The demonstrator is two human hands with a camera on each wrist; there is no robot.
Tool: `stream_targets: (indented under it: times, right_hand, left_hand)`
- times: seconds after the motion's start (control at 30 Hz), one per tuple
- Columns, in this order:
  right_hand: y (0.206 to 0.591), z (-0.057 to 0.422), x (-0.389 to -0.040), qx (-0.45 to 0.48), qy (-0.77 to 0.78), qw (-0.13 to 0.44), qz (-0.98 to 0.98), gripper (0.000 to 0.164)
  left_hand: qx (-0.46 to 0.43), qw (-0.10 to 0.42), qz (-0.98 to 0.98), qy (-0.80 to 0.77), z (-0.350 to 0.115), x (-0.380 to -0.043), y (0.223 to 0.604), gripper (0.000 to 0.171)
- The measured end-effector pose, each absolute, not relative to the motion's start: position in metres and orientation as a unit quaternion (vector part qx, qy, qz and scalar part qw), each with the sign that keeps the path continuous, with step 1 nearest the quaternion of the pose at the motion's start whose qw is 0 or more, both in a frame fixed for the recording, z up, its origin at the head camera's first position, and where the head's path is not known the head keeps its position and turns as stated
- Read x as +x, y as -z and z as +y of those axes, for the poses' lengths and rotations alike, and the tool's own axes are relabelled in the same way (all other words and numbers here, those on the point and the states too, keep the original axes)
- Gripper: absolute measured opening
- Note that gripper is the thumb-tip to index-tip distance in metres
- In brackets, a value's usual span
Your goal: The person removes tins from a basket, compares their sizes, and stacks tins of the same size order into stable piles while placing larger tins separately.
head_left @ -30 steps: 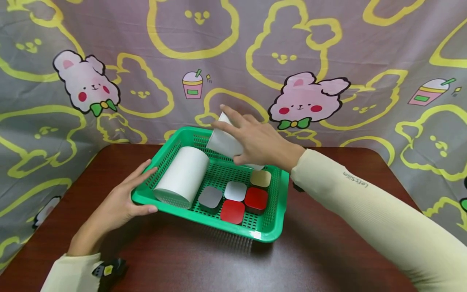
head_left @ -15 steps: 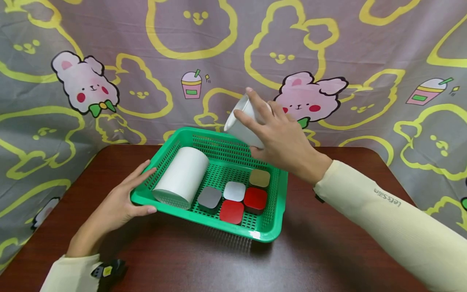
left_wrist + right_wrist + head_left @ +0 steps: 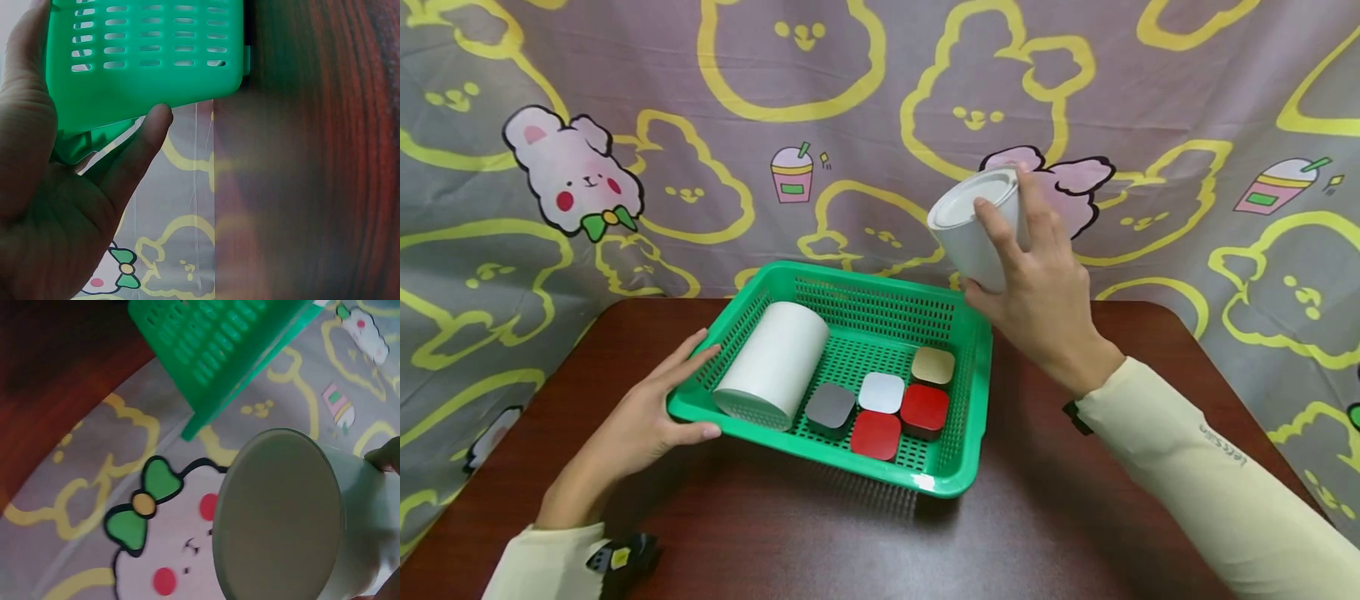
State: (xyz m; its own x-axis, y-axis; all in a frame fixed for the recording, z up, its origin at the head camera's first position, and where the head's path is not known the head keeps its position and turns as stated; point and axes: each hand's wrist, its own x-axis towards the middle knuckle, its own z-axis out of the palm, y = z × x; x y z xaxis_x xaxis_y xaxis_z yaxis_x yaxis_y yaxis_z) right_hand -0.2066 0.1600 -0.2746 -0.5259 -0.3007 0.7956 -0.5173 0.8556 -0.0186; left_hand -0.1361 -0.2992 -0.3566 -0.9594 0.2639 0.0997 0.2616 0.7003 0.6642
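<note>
Up above the right back corner of the green basket (image 3: 951,485), my right hand (image 3: 1048,292) grips a white can (image 3: 973,250) with a recessed round lid. The can leans in the grip; its flat end (image 3: 281,519) fills much of the right wrist view. My left hand (image 3: 640,425) holds the basket's left front corner, its thumb (image 3: 153,128) along the rim and its fingers on the left side. Inside, a white cylinder (image 3: 775,362) lies on its side at the left. Several small square-topped containers stand at the right: grey (image 3: 831,407), white (image 3: 882,392), tan (image 3: 933,365), and red (image 3: 925,408).
A dark reddish-brown table (image 3: 820,542) lies beneath the basket. Behind and at the sides hangs a grey-pink cloth (image 3: 700,67) printed with yellow outlines, rabbits and drink cups. The basket's wall (image 3: 150,56) of slotted holes shows close in the left wrist view.
My right hand has lifted the white can out of the basket, up and to the right, and its lid has turned toward the head view. The left hand and basket stay almost still.
</note>
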Motion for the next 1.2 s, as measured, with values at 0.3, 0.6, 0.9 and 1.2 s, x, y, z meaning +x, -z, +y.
stream_targets:
  times: [0.3,0.6,0.9,1.2]
  right_hand:
    - [0.295,0.176,-0.211,0.141,-0.234,0.468,-0.840,0.081]
    - [0.317,0.182,-0.229,0.083,-0.328,0.500,-0.797,0.072]
    - [0.348,0.188,-0.241,0.059,-0.330,0.502,-0.797,0.071]
    - [0.366,0.191,-0.248,0.020,-0.319,0.466,-0.825,0.073]
  left_hand:
    - [0.147,-0.006,0.922,-0.358,-0.300,-0.137,0.357,0.103]
    - [0.147,-0.010,0.923,-0.354,-0.300,-0.135,0.357,0.103]
    - [0.147,-0.011,0.923,-0.354,-0.299,-0.137,0.356,0.103]
    - [0.147,-0.006,0.921,-0.360,-0.299,-0.138,0.355,0.103]
